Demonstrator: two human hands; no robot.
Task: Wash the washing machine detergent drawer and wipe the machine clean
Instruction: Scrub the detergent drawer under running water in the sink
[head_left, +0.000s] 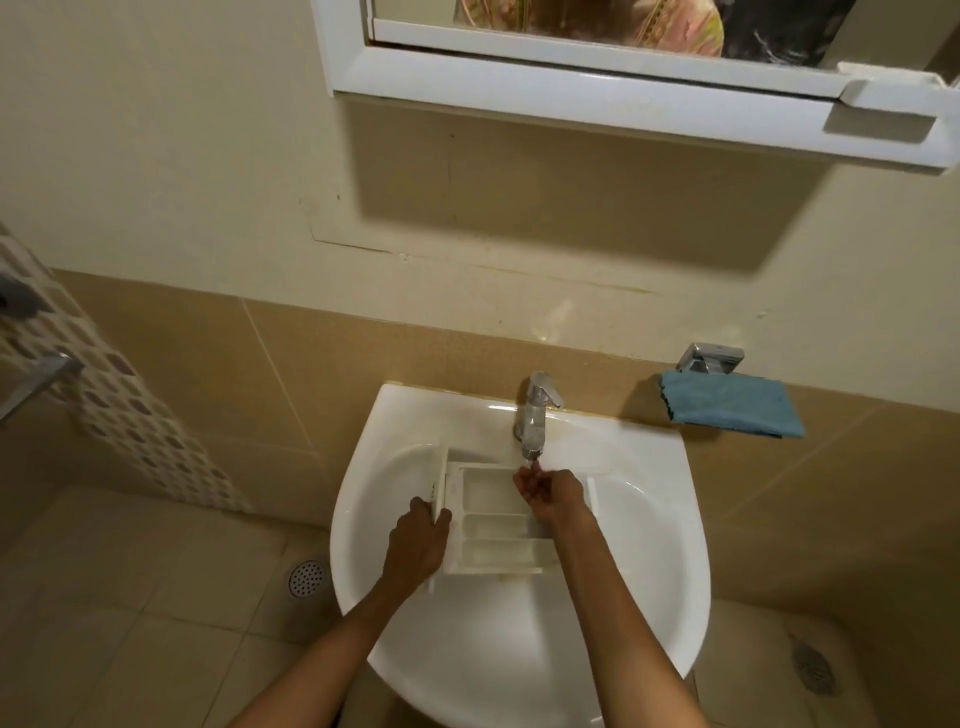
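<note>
Wall (156, 130), cream paint: is carrying a white-framed mirror cabinet (571, 88), which is casting a shadow (571, 197) below it. Tan tile band (208, 338) is running beneath (a mosaic strip (130, 415) is descending at left). White wash basin (519, 675) is projecting from the tiles. Beige floor tiles (130, 623) are surrounding a round drain (307, 578).

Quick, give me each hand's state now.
Left hand: holding the drawer by its left end.
Right hand: open, holding nothing, under the tap.
</note>
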